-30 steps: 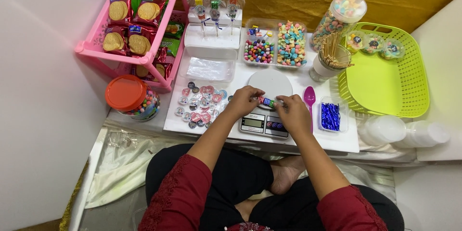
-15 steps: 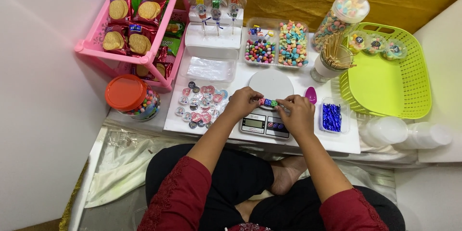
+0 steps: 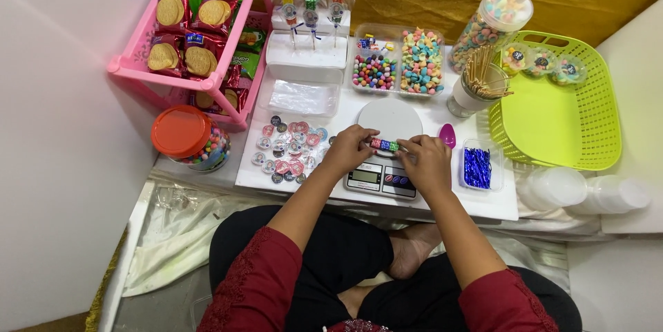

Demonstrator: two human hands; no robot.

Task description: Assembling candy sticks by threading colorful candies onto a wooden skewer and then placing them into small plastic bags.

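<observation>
Seen from above: a white worktop (image 3: pixel 483 201) crowded with sweets, with red-sleeved arms reaching in from below. At far right, a lime green basket (image 3: pixel 552 111) holding three small round tubs along its upper edge. At far left, a pink rack (image 3: pixel 138 66) stacked with biscuit packets. In front of the rack, an orange-lidded jar (image 3: pixel 188 137) of coloured candy. Near the top centre, a white lollipop stand (image 3: pixel 307 42), then two clear trays of candy beads (image 3: pixel 399 62), then a tall clear candy jar (image 3: pixel 487 28) beside a cup of wooden sticks (image 3: pixel 480 87). In the middle, a white kitchen scale (image 3: pixel 387 149) with a round platform. Left of the scale, a scatter of round stickers (image 3: pixel 286 152); right of it, a small tray of blue twist ties (image 3: pixel 478 166) and a purple spoon (image 3: pixel 447 135). Over the scale, left hand (image 3: pixel 352 149) and right hand (image 3: pixel 427 163) close together, fingers of each pinching one end of a short row of coloured candies (image 3: pixel 384 145), held level just above the scale's display.
</observation>
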